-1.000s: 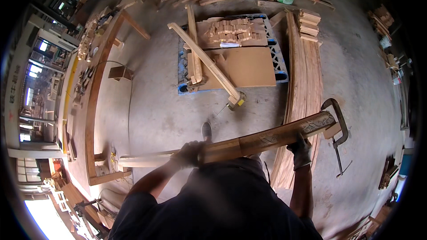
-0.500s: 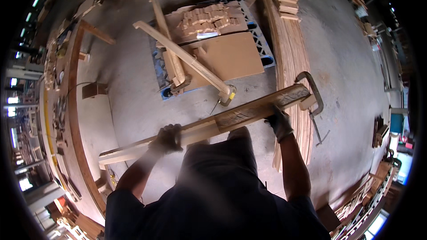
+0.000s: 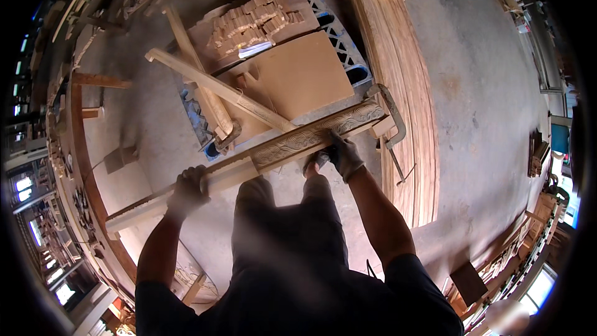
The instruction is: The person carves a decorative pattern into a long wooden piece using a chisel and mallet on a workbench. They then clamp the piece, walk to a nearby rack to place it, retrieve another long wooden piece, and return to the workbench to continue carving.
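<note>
A long wooden beam (image 3: 289,145) with a carved wavy pattern along its right part slants across in front of me, its right end farther away. My left hand (image 3: 189,191), in a glove, is closed around the plain left part. My gloved right hand (image 3: 344,157) grips the near edge of the carved part; some of its fingers are hidden by the beam. A metal C-clamp (image 3: 398,118) hangs at the beam's right end, beside a small wood block (image 3: 382,126).
Beyond the beam, a blue pallet (image 3: 356,74) carries cardboard (image 3: 305,78) and a heap of small wood pieces (image 3: 255,23). Two crossed timbers (image 3: 217,90) lean over its left side. Long planks (image 3: 404,68) lie to the right. A brown wooden frame (image 3: 81,149) stands left.
The beam, with the clamp on its end, has moved forward and now overlaps the pallet's near edge and hides the end of one crossed timber. Both hands keep their hold. My view has shifted.
</note>
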Motion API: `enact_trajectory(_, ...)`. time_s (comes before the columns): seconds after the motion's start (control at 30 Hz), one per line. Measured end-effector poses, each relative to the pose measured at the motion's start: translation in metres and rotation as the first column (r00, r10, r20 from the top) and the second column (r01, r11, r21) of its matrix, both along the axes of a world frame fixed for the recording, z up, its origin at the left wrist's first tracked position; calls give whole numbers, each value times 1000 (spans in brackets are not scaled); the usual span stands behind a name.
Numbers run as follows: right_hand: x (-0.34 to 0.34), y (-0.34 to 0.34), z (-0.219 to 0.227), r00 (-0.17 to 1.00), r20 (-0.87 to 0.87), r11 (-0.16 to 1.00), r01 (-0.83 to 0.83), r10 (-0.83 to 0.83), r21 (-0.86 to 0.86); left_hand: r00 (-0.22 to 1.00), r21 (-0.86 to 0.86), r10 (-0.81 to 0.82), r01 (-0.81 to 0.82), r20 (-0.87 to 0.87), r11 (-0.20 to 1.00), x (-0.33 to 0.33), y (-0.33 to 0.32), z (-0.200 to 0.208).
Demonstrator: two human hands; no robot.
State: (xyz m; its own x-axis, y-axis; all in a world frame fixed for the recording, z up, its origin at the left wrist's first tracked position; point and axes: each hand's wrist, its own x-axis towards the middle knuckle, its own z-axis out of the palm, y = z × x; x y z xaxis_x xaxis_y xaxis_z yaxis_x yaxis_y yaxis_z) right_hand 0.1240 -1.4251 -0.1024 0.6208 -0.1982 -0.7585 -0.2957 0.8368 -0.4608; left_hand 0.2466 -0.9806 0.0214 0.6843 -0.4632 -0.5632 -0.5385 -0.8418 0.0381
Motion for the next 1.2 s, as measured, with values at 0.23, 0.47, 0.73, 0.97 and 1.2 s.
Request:
enact_trajectory(0.23,43,-19,-133,993,84,994,77,-83,73,996,126,-46,56,-81,990,107,-42,-96)
enact_trajectory(0.47,86,-35,-233,995,76,986,44,-56,160,991,112,-67,80,-116,990,195,-72,-221)
enact_trajectory(0.73,143,-48,-310,989,-97,993,116,-115,2,979,109,-203,205,-31,973,265,-107,-328)
enact_trajectory(0.97,173,-62,-368,976,-187,993,112,-115,-26,972,-29,-221,224,75,974,292,-117,-397)
enact_trajectory(1.2,180,-83,-411,973,-189,991,126,-133,-50,984,138,-176,177,-21,974,308,-152,-429)
